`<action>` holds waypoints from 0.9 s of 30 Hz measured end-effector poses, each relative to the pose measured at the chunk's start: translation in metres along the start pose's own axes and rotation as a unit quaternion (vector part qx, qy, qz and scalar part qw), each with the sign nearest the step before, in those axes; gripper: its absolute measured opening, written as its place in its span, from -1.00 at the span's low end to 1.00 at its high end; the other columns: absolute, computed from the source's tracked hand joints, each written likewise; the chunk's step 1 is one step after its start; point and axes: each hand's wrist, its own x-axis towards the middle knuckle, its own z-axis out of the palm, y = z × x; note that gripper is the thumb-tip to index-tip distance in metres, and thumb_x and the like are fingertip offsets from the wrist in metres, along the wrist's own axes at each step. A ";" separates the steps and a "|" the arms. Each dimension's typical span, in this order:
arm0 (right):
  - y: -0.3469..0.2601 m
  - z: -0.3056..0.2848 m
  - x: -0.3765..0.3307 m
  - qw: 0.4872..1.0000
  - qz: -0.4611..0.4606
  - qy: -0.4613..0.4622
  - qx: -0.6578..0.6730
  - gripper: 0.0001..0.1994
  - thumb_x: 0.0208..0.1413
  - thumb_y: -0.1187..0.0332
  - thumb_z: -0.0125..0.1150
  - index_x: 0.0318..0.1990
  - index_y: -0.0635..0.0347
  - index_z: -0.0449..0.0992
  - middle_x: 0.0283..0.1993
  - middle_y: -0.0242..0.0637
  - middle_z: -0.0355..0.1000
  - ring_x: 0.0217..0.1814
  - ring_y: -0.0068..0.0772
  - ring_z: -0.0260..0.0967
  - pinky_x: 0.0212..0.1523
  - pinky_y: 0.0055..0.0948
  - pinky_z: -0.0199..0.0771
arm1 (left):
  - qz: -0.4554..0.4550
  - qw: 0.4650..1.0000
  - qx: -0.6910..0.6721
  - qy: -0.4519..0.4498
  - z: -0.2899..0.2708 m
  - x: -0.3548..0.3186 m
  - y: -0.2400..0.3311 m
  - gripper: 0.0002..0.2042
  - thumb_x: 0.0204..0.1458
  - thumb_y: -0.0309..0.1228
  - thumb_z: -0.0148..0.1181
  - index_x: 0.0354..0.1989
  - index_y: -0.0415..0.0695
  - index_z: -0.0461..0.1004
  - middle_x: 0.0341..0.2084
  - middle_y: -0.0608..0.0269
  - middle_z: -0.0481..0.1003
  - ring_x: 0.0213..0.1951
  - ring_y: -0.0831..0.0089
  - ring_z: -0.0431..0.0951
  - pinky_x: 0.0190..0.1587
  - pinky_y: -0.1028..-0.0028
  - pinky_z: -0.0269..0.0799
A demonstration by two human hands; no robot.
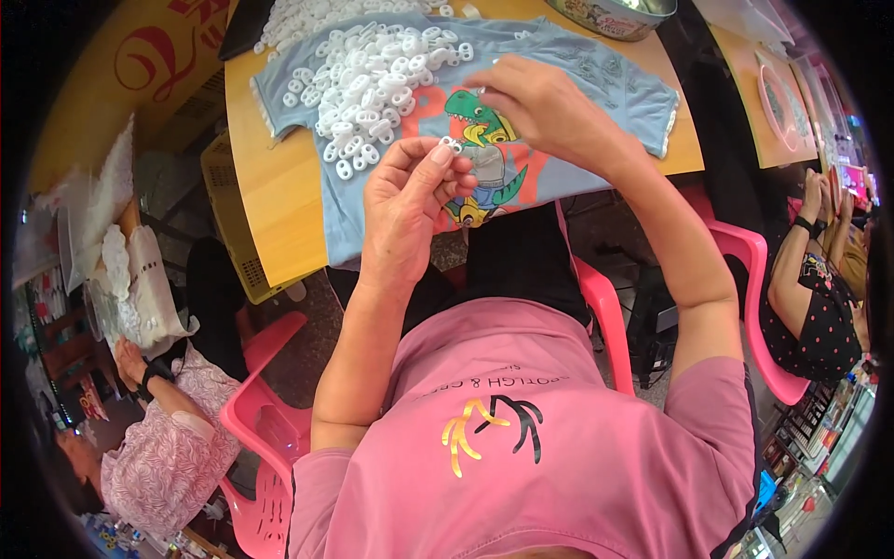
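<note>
My left hand (410, 196) is closed, its thumb and forefinger pinching a small white oval plastic piece with holes (450, 143). To its right and farther off, my right hand (540, 107) is raised over the shirt with loosely bent fingers apart; nothing shows between them. Under both hands a light blue T-shirt (596, 107) with a green dinosaur print (480, 116) is spread on a wooden table (270, 210). A heap of similar white oval pieces (372, 84) lies on the shirt, just beyond my left hand.
More white pieces (321, 19) are piled at the far edge. A round tin (615, 17) stands at the far right. Pink chairs (265, 447) flank me. One person (168, 438) sits at the left, another (810, 289) at the right. A yellow crate (228, 214) is left of the table.
</note>
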 end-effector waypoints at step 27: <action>-0.079 0.026 -0.024 0.692 0.331 0.182 0.615 -0.83 0.25 0.29 0.16 -0.22 0.22 0.50 -0.40 -0.49 0.40 -0.43 -0.69 0.27 -0.38 -0.64 0.33 | 0.158 0.983 0.097 -0.001 0.028 -0.007 -0.002 -0.88 0.19 -0.47 0.13 -0.21 -0.27 0.40 -0.38 0.24 0.52 -0.36 0.59 0.52 -0.24 0.55 0.49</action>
